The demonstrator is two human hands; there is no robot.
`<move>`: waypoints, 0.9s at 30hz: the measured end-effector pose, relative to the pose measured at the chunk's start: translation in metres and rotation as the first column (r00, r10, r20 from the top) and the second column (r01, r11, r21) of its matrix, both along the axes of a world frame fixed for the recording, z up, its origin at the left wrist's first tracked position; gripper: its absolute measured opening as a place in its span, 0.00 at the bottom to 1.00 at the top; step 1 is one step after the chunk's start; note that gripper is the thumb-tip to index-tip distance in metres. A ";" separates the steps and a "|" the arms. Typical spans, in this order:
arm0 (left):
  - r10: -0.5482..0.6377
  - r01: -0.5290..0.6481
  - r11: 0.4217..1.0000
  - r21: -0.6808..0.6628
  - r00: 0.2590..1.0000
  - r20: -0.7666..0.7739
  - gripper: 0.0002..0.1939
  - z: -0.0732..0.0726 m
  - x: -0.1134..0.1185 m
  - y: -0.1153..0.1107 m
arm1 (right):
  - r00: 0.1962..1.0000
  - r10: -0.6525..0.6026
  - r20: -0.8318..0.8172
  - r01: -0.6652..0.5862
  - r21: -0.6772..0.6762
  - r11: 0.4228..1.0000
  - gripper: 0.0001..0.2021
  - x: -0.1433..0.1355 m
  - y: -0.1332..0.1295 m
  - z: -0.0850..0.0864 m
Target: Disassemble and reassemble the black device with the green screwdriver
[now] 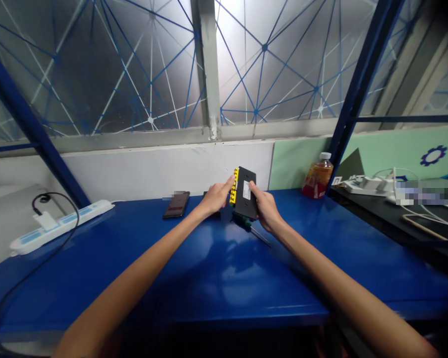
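A flat black box with a row of yellow connectors (245, 199) is held up above the blue table, tilted, with a white label on its broad face. My right hand (268, 209) grips its right side, thumb lying on the face near the label. At the opposite side, my left hand (217, 195) is closed against the yellow row, its index finger reaching along the connectors; its other fingertips are hidden. Below the box, a screwdriver (259, 234) with a dark green handle lies on the table, its handle partly covered. Behind my left hand a dark object shows, mostly hidden.
A phone (177, 204) lies left of my hands on the blue table (209, 278). Farther left are a white power strip (65, 226) and a black cable (37, 266). A bottle (318, 176) stands at the back right, near a black surface (381, 211) with chargers and white cables.
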State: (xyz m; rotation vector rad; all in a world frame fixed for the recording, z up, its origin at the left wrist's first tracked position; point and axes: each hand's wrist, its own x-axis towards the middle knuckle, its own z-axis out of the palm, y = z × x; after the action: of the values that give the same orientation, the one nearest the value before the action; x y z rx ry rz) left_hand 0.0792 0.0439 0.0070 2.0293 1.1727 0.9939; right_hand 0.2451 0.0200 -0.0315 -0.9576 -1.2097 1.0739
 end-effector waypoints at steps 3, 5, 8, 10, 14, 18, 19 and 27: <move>0.113 -0.099 0.993 0.059 0.934 -0.339 0.38 0.005 -0.014 0.016 | 0.985 -0.126 -0.117 0.126 -0.007 0.992 0.24 0.008 0.000 0.008; 0.326 -0.290 0.944 0.156 0.762 -0.560 0.32 0.000 -0.025 0.025 | 0.977 -0.159 -0.142 0.161 0.004 0.987 0.24 0.011 -0.001 0.011; 0.430 -0.426 0.889 0.169 0.647 -0.630 0.33 -0.015 -0.034 0.039 | 0.972 -0.182 -0.152 0.185 0.009 0.983 0.23 0.012 -0.003 0.014; 0.439 -0.469 0.871 0.145 0.611 -0.659 0.38 -0.025 -0.032 0.048 | 0.973 -0.179 -0.145 0.181 0.002 0.983 0.24 0.011 -0.004 0.014; 0.435 -0.491 0.864 0.107 0.624 -0.649 0.39 -0.037 -0.018 0.064 | 0.980 -0.168 -0.106 0.172 0.030 0.985 0.25 0.009 -0.007 0.014; 0.453 -0.513 0.857 0.051 0.701 -0.551 0.31 -0.041 -0.013 0.066 | 0.982 -0.174 -0.066 0.179 0.070 0.981 0.25 0.009 -0.009 0.015; 0.456 -0.516 0.856 0.028 0.729 -0.511 0.28 -0.041 -0.015 0.064 | 0.982 -0.175 -0.064 0.180 0.071 0.981 0.25 0.010 -0.009 0.016; 0.313 -0.311 0.924 -0.221 0.949 -0.026 0.24 -0.017 -0.046 0.027 | 0.986 -0.126 -0.112 0.126 -0.001 0.992 0.24 0.008 -0.010 0.018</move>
State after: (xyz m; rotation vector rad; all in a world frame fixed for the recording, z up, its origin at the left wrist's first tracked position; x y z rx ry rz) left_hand 0.0329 0.0704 -0.0103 1.6927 1.5624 0.9671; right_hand 0.2534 0.0099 -0.0131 -0.9438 -1.0467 1.0093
